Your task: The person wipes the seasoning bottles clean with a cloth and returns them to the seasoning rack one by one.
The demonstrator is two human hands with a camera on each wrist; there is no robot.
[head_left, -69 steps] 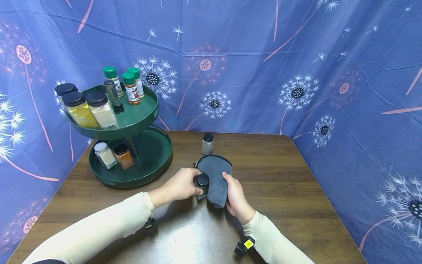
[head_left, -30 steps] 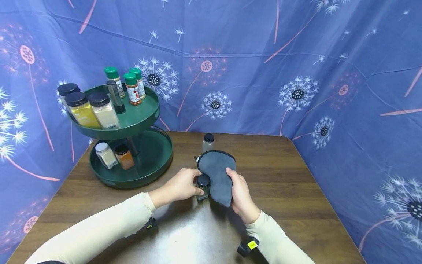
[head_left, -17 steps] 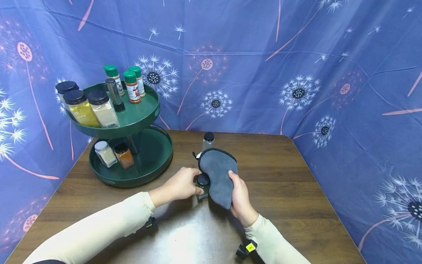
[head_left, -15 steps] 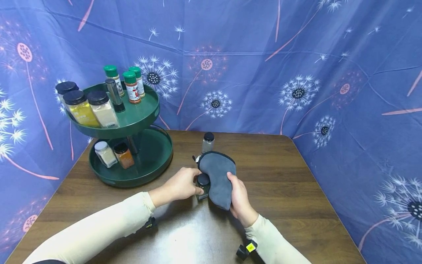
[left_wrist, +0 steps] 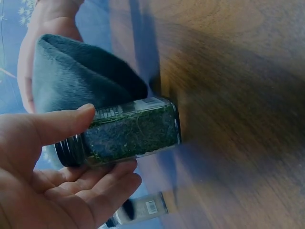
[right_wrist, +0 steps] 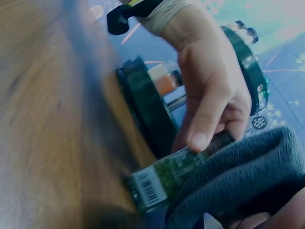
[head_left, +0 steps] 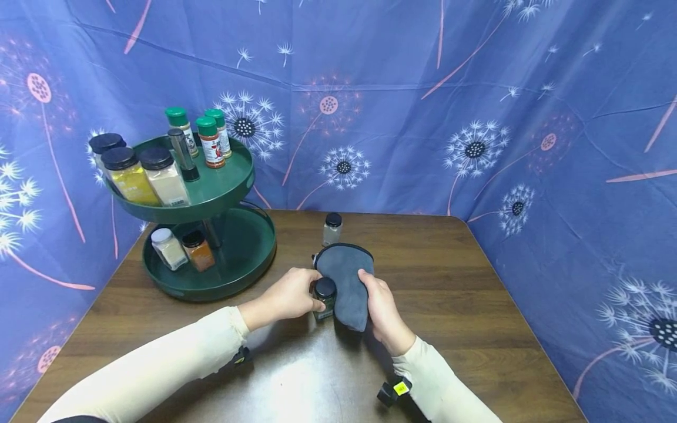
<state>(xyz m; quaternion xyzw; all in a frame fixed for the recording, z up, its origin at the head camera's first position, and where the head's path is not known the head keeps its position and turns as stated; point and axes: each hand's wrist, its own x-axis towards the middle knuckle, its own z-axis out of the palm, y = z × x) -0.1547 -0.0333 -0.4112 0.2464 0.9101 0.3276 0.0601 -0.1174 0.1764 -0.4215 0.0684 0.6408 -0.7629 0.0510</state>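
My left hand grips a small spice jar near its black lid, fingers on one side and thumb on the other. Dried green herbs show through the clear walls of the jar in the left wrist view. My right hand holds a folded grey-blue cloth with dark edging, its thumb on top. The cloth lies against the side of the jar in the right wrist view and covers part of it. The jar is upright, low over the wooden table.
Behind the cloth stands another black-lidded jar. At the left, a two-tier green rack carries several spice jars, including a yellow one above and an orange one below. A blue patterned curtain surrounds the wooden table.
The cloth and my right hand have shifted right and back left in small strokes beside the jar, slightly left since half a second ago. My left hand and the jar stay in place.
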